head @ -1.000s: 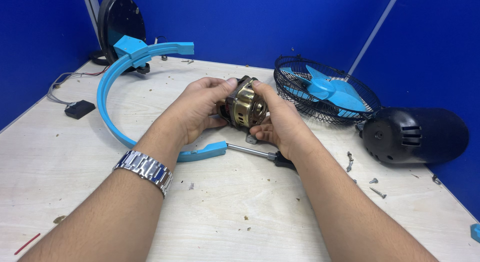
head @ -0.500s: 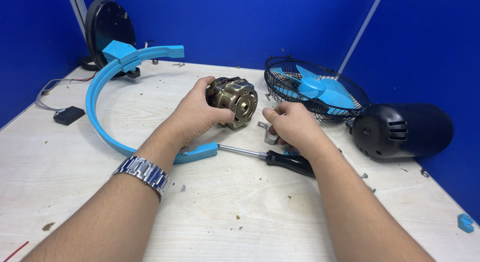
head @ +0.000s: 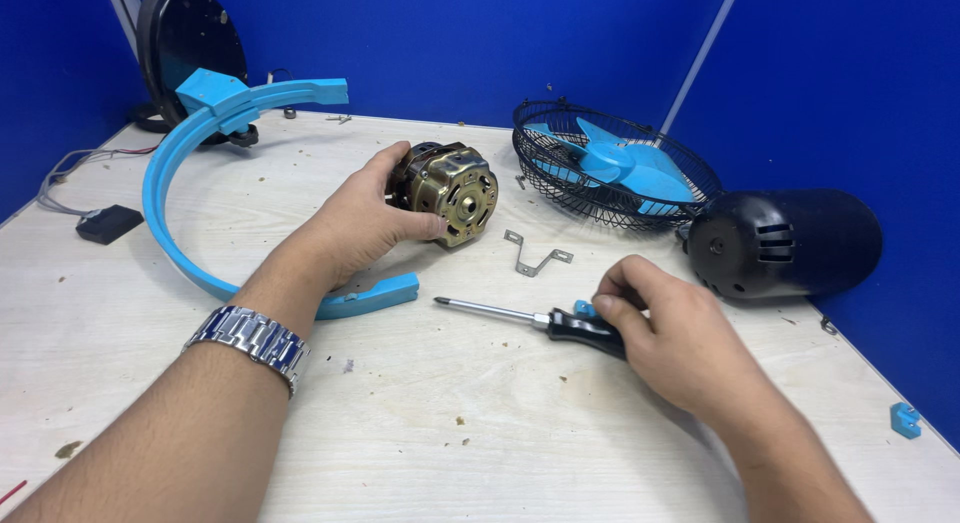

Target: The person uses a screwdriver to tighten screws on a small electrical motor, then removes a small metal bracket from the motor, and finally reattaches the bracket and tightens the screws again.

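My left hand [head: 365, 223] grips a brass-coloured fan motor [head: 450, 191] that rests on its side on the table, shaft end facing me. My right hand [head: 670, 333] closes around the black handle of a screwdriver [head: 520, 316] lying on the table, its tip pointing left. A small bent metal bracket [head: 535, 258] lies loose between the motor and the screwdriver. A metal watch [head: 250, 338] is on my left wrist.
A curved blue plastic fan frame [head: 190, 233] arcs across the left. A black wire guard with blue blades [head: 610, 168] and a black motor cover [head: 790, 245] lie at the right. A black round base [head: 185, 43] stands at the back left; a small blue clip [head: 905, 420] lies at the right edge.
My right hand has let go of the motor, dropped the bracket on the table and moved down to the screwdriver handle. My left hand keeps the motor, now set on the table.
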